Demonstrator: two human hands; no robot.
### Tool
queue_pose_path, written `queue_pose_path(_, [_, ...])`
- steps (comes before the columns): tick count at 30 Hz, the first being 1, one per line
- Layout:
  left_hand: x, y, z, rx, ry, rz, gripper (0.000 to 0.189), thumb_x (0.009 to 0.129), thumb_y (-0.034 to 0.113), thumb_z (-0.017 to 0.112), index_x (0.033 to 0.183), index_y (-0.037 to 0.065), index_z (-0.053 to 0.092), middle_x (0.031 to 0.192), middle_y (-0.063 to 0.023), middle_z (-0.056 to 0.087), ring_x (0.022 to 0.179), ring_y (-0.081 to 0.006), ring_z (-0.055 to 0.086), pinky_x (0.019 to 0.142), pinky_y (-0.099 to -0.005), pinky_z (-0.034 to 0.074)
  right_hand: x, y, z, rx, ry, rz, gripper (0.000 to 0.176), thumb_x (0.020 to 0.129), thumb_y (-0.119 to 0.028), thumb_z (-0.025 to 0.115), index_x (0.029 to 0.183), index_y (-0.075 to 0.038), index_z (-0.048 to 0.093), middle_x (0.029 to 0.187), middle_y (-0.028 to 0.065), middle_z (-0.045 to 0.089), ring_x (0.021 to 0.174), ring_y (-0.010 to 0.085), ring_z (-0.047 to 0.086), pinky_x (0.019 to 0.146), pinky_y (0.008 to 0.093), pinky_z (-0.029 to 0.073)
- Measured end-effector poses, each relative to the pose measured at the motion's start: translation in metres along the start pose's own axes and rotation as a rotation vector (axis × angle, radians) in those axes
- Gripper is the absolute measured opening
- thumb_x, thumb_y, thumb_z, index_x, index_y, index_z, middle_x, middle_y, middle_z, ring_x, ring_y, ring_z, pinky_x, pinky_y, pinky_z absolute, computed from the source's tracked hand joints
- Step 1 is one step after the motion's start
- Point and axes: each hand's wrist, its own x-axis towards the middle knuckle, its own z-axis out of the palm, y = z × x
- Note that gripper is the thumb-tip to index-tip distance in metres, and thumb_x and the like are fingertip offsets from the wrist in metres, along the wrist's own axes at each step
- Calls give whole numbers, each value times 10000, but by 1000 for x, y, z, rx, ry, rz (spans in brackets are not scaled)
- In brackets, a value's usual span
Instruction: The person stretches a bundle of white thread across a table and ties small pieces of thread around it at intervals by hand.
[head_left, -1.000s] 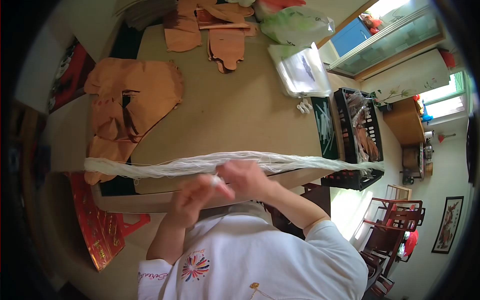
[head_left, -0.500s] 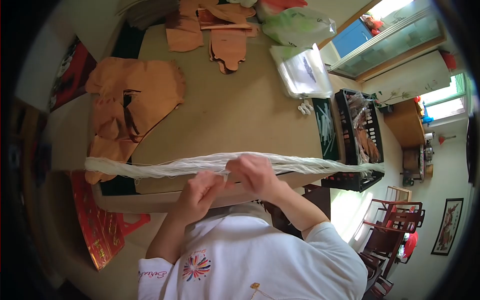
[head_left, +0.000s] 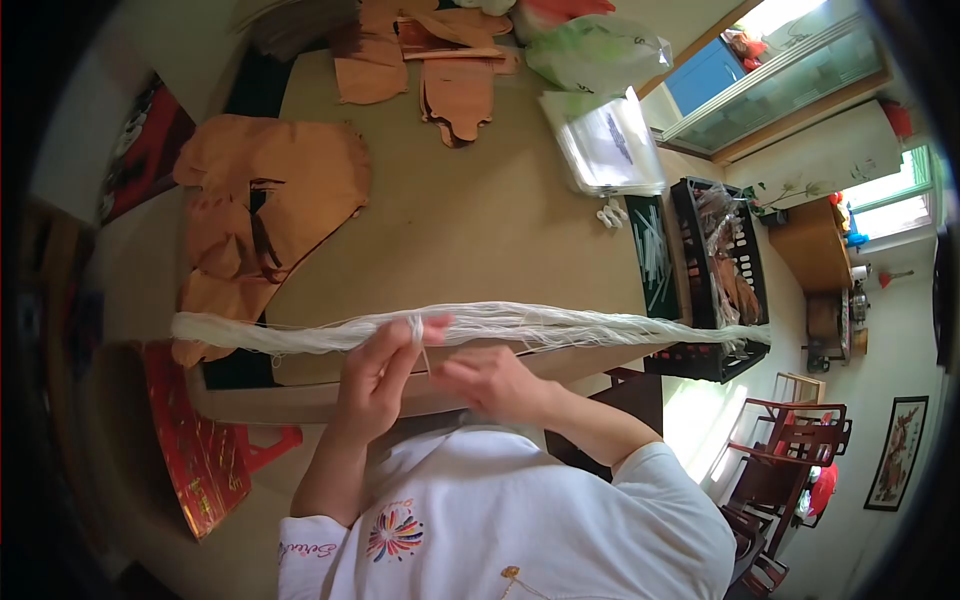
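Head view, sole view: white skein (head_left: 570,318) laid lengthwise across the near part of the tan table (head_left: 430,215), left end over orange-brown pieces (head_left: 310,160), right end over a black crate (head_left: 684,240). Left hand (head_left: 370,380) at the skein's near side, fingers bent, one finger ringed by a white loop (head_left: 416,328); clamping by the thumb not discernible. Right hand (head_left: 492,382) just beside and slightly lower, fingertips drawn together, seemingly on a thin strand (head_left: 425,358) from the loop, though blurred. Possible faults: slipping of the loop over the fingertip, from slack or a poor angle of pull; snapping of the strand or pinching of the finger, from excess tension; tangling with the skein, from stray filaments so near the fingers; snagging of the skein's right end, from contact with the crate's rim. Materials and shapes: skein fine-fibred, glossy, loosely bundled, broad at mid-length and narrow at both ends; orange-brown pieces flat, matt, leathery in look, with wavy edges and dark slits; clear plastic sleeves (head_left: 600,145) stacked, rectangular, shiny; translucent sticks (head_left: 652,258) slender, straight, strewn at varied angles; crate rigid, with perforated walls; table smooth, flat, pale-rimmed.
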Motion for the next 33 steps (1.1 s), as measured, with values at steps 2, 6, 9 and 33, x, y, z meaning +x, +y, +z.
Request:
queue_pose_path(2, [-1, -2, -6, 410, -139, -91, 177, 947, 84, 463, 916, -20, 603, 972, -152, 651, 956, -227, 613, 857, -319, 454, -1, -5, -6, 62, 24, -5, 178, 739, 2, 606, 914, -21, 584, 733, 113, 585, 666, 291, 595, 582, 354, 480])
queue_pose_path(6, [-16, 4, 1, -481, -257, -57, 146, 913, 7, 469, 969, -5, 604, 1077, -122, 640, 1053, -195, 581, 924, -333, 423, 5, 14, -15, 32, 265, 179, 247, 704, 45, 567, 930, -56, 574, 760, 108, 584, 664, 291, 588, 576, 371, 477])
queue_pose_path(9, [1, 9, 2, 158, 9, 96, 110, 884, 2, 512, 949, -1, 601, 1044, -138, 646, 986, -224, 610, 940, -349, 408, -3, -4, -2, 28, 3, 44, 204, 745, 30, 560, 934, -45, 578, 774, 113, 599, 684, 296, 597, 594, 365, 481])
queue_pose_path(33, [-4, -11, 12, 322, -70, -40, 99, 811, -20, 578, 906, -20, 605, 824, -161, 620, 778, -332, 605, 682, -362, 476, 7, 2, -19, 42, 149, 18, 181, 821, -58, 625, 1000, -55, 603, 852, 85, 582, 755, 269, 588, 629, 347, 490])
